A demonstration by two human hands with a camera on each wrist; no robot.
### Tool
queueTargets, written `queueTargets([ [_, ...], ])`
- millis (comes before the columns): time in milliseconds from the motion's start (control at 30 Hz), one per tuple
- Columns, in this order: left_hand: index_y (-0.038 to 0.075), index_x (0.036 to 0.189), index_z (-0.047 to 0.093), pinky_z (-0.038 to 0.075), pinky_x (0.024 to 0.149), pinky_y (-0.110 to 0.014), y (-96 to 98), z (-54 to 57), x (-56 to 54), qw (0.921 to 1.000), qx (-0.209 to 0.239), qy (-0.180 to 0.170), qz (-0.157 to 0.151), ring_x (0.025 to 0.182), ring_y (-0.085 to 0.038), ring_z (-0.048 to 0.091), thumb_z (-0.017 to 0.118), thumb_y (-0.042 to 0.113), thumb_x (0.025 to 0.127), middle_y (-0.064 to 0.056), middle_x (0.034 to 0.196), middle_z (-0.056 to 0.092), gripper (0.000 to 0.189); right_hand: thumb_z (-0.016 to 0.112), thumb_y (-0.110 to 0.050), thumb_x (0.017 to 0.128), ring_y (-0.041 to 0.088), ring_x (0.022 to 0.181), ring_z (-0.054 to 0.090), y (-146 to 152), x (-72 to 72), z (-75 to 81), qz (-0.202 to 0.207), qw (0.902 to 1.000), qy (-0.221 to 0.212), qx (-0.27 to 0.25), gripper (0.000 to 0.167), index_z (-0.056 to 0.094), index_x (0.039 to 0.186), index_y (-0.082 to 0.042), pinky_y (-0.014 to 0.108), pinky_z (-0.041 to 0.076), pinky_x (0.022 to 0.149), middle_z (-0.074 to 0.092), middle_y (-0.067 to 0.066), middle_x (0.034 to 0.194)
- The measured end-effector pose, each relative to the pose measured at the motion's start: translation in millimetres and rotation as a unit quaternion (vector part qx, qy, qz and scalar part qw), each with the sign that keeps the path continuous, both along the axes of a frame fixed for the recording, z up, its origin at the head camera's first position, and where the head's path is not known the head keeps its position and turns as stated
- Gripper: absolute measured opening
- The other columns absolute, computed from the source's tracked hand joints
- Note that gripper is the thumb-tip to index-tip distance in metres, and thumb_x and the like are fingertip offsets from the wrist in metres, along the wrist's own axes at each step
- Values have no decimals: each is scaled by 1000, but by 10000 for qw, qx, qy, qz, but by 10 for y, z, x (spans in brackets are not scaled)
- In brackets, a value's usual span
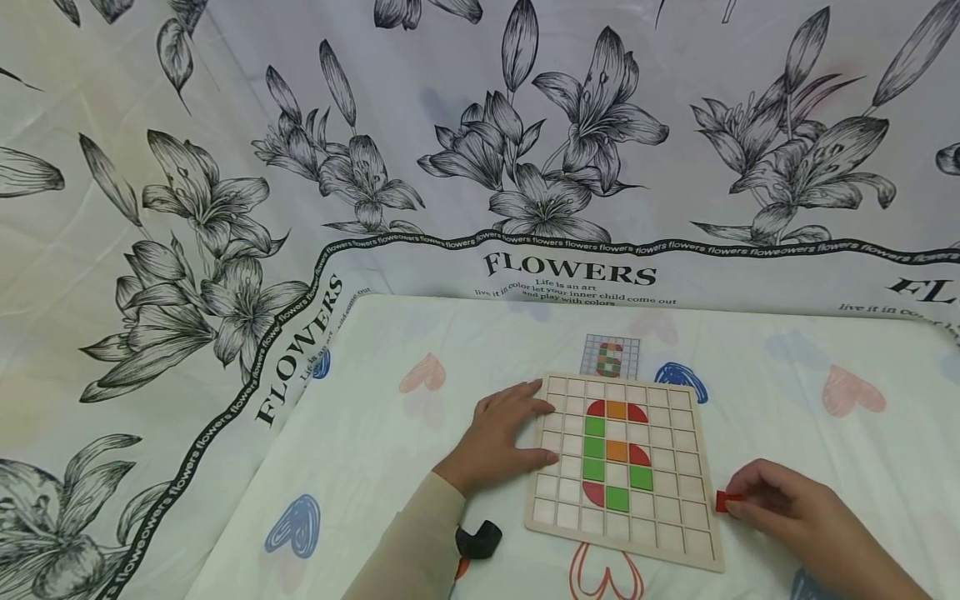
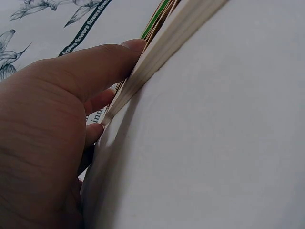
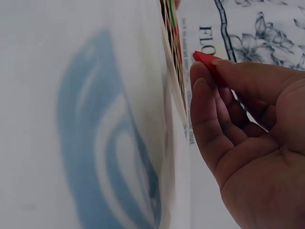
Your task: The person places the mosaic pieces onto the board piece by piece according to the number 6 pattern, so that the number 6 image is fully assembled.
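A square wooden grid board (image 1: 667, 533) lies on the table, with red, orange and green tiles set in its middle cells. Along the board's left edge rests my left hand (image 1: 491, 437), thumb and fingers spread, their tips at the rim. The left wrist view shows that thumb (image 2: 116, 57) against the board's side. Just off the lower right edge, my right hand (image 1: 787, 508) pinches a small red tile (image 3: 209, 64) between thumb and fingertips. Its full outline is partly covered by the fingers.
Behind the board lies a small pattern card (image 1: 594, 354) showing a similar coloured figure on a grid. A black object (image 1: 480, 540) sits beside the left forearm. The table is covered with a heart-print cloth (image 1: 360, 492), and a flower-print curtain (image 1: 450, 50) hangs behind.
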State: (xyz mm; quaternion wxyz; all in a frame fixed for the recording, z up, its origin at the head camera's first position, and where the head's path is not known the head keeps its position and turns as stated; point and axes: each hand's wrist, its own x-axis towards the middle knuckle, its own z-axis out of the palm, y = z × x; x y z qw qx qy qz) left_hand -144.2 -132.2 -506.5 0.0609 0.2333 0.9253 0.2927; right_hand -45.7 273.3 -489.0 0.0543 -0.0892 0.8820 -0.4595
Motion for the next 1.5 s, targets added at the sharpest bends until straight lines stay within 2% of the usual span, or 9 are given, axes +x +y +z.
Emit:
queueTargets([
  [100, 34, 148, 63, 18, 126, -53, 2, 10, -2, 10000, 4, -9, -15, 161, -11, 20, 80, 59, 92, 14, 175, 30, 63, 83, 0, 94, 11, 80, 68, -69, -16, 4, 68, 10000, 44, -52, 19, 72, 101, -14, 16, 52, 71, 75, -7, 93],
  [233, 33, 148, 63, 18, 126, -53, 3, 23, -2, 10000, 11, -23, -23, 161, -11, 20, 80, 59, 92, 14, 175, 30, 63, 82, 5, 92, 12, 79, 67, -145, -32, -17, 341, 9979, 390, -389, 25, 71, 100, -15, 16, 52, 72, 74, -5, 93],
  [333, 33, 147, 63, 18, 126, -53, 3, 25, -2, 10000, 15, -27, -20, 161, -11, 21, 80, 59, 92, 14, 175, 31, 63, 81, 8, 92, 12, 79, 67, -203, -50, -33, 523, 9958, 493, -560, 27, 71, 100, -15, 16, 53, 72, 74, -4, 94],
  [600, 34, 148, 63, 18, 126, -54, 2, 25, 3, 10000, 47, -46, -25, 161, -11, 20, 80, 58, 92, 14, 175, 31, 63, 81, 10, 91, 12, 82, 65, -347, -100, -49, 760, 9923, 687, -700, 32, 71, 101, -18, 18, 55, 73, 71, -4, 96],
  [833, 35, 148, 63, 18, 126, -55, 2, 20, 1, 10000, 29, -49, -30, 161, -11, 21, 80, 59, 92, 14, 175, 30, 63, 80, 2, 96, 12, 85, 65, -485, -115, -22, 916, 9929, 286, -701, 22, 71, 102, -18, 21, 56, 76, 70, -4, 99],
  [1100, 34, 148, 63, 18, 126, -55, 0, 13, -1, 10000, 4, -35, -41, 161, -11, 21, 80, 58, 93, 13, 175, 31, 63, 82, -4, 96, 12, 84, 64, -651, -134, 12, 952, 9936, -117, -604, 17, 71, 101, -16, 24, 57, 75, 67, -2, 99],
  [1367, 33, 148, 63, 17, 126, -55, -7, 8, -2, 10000, 60, -35, -55, 161, -11, 20, 80, 59, 92, 13, 175, 31, 63, 83, -7, 97, 12, 79, 63, -750, -135, 23, 953, 9934, -313, -550, 15, 71, 98, -17, 26, 56, 70, 68, -6, 96],
  [1500, 34, 147, 63, 18, 126, -55, -9, 6, -1, 10000, 59, -36, -40, 161, -11, 20, 80, 58, 92, 13, 175, 31, 63, 84, -9, 96, 11, 79, 62, -775, -132, 37, 853, 9952, -305, -363, 15, 72, 98, -17, 26, 55, 70, 66, -5, 94],
])
